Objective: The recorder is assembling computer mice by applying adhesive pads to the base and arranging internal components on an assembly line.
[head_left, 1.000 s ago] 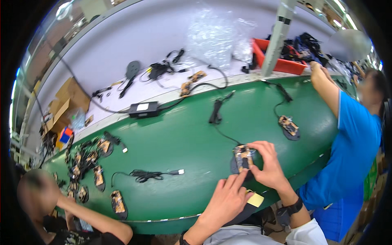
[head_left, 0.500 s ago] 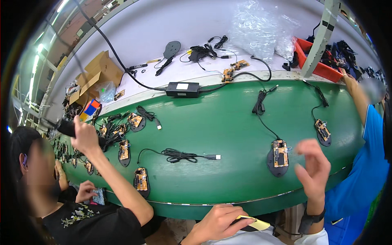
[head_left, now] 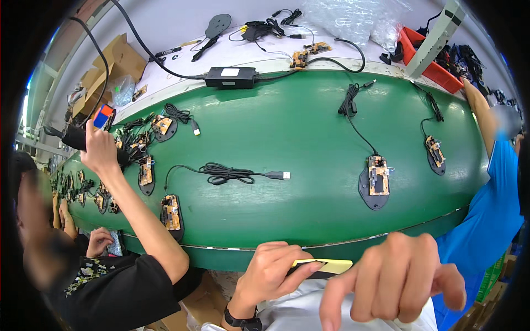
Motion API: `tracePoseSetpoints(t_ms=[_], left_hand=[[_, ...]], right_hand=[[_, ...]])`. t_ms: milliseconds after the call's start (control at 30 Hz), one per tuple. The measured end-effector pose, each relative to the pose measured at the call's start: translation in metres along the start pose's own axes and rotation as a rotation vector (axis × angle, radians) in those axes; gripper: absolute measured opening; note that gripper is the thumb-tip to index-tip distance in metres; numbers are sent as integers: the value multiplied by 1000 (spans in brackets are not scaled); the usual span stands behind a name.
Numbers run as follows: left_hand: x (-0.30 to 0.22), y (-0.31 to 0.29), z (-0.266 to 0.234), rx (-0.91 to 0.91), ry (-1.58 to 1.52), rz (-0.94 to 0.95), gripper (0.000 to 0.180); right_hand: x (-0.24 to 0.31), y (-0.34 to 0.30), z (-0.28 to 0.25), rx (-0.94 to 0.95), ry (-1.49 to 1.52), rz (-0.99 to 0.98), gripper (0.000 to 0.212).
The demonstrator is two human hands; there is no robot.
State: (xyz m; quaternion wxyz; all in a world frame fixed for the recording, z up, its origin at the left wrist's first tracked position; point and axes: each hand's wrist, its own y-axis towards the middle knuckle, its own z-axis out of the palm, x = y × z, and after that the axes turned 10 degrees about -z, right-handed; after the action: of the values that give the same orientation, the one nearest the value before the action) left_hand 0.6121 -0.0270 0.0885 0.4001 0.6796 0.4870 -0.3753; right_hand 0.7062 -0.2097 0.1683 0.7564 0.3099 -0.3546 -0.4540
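At the lower middle of the frame the left hand (head_left: 273, 273) is pinching a flat pale-yellow card (head_left: 326, 266), while the right hand (head_left: 397, 278), having released the black oval base with its tan circuit board (head_left: 375, 181), is hanging empty, fingers loosely curled, below the green table (head_left: 287, 132).
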Motion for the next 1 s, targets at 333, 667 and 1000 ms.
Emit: tracePoseSetpoints(t_ms=[333, 667, 1000], left_hand=[[-5, 19, -16, -84, -33, 124, 13], [-17, 55, -40, -238, 89, 32, 16], [29, 76, -34, -31, -210, -135, 26]], right_hand=[[0, -3, -13, -133, -374, 74, 32], [2, -28, -59, -169, -1218, 423, 28], [5, -47, -80, -347, -1098, 679, 17]])
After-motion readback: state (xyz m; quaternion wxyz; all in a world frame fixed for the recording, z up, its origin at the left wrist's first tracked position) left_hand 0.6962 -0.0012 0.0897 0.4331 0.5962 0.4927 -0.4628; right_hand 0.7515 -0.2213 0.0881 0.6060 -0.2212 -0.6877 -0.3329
